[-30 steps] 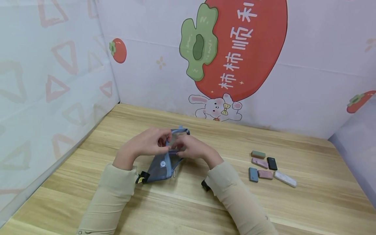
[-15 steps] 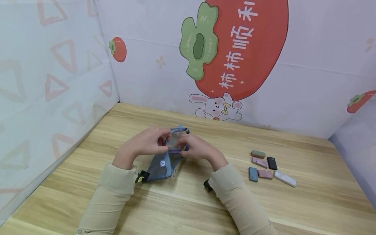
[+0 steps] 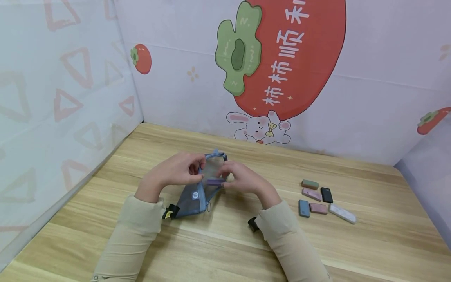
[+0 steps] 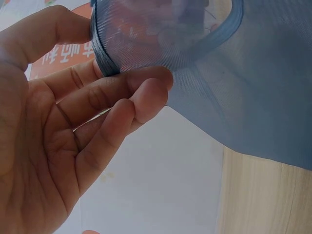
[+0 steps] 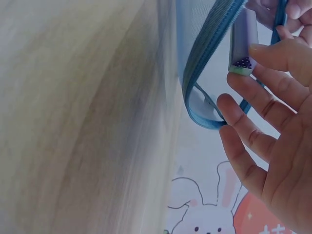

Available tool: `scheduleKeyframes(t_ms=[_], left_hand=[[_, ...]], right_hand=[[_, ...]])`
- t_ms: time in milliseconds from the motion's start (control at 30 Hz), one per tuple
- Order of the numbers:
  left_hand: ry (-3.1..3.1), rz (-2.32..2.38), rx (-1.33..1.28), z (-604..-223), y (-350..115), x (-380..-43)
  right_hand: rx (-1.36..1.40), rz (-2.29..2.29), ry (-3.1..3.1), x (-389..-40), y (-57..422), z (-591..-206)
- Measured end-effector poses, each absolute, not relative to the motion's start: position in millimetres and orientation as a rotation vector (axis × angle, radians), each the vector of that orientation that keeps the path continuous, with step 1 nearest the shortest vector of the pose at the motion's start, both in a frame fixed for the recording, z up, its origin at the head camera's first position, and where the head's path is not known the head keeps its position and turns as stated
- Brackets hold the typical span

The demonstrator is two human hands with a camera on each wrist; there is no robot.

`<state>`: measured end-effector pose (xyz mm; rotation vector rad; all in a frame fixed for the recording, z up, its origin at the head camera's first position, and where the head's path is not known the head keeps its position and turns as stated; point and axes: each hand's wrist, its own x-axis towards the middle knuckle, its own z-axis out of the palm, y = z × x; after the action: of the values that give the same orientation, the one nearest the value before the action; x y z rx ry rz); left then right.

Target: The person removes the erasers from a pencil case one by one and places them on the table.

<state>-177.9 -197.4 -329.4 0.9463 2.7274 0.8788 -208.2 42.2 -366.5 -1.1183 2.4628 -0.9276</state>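
A blue mesh zip pouch point(image 3: 190, 203) with a round white label stands tilted on the table, its zipped mouth gaping. My left hand point(image 3: 176, 170) grips the edge of that mouth; in the left wrist view the thumb and fingers meet at the dark zip point(image 4: 102, 53). At the opening, my right hand point(image 3: 243, 178) pinches a slim purple bar point(image 5: 243, 36) between thumb and fingers. The bar's near end is green with dark dots, and the zip band point(image 5: 207, 53) loops around it. My left fingertips are partly hidden behind the mesh in the head view.
Several small bars lie together on the right of the wooden table point(image 3: 225, 250): a green bar point(image 3: 310, 184), a black bar point(image 3: 326, 195), a blue bar point(image 3: 304, 208), a white bar point(image 3: 342, 214) and pink ones. Printed sheets wall the back and left.
My right hand has drawn back to the right with the purple bar, and more of the bar now shows. My left hand has stayed on the pouch's edge.
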Motion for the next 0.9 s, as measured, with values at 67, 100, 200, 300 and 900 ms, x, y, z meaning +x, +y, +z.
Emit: scheduleKeyframes(t_ms=[67, 100, 200, 300, 900], left_hand=[[2.727, 0.877, 0.945, -329.4, -197.3, -178.1], [2.728, 0.875, 0.945, -329.5, -197.2, -178.2], [2.730, 0.876, 0.948, -329.8, -196.9, -178.6], [2.733, 0.873, 0.958, -330.9, -196.8, -179.3], [2.731, 0.844, 0.969, -332.6, -194.4, -179.1]], right_hand=[[-1.108, -0.934, 2.462, -207.1, 44.8, -366.3], [-1.103, -0.936, 2.462, -206.8, 46.0, -366.5], [-1.078, -0.955, 2.455, -205.4, 48.7, -366.2], [-1.047, -0.973, 2.446, -204.2, 50.7, -365.8], [-1.045, -1.000, 2.486, -203.3, 64.0, -359.2]])
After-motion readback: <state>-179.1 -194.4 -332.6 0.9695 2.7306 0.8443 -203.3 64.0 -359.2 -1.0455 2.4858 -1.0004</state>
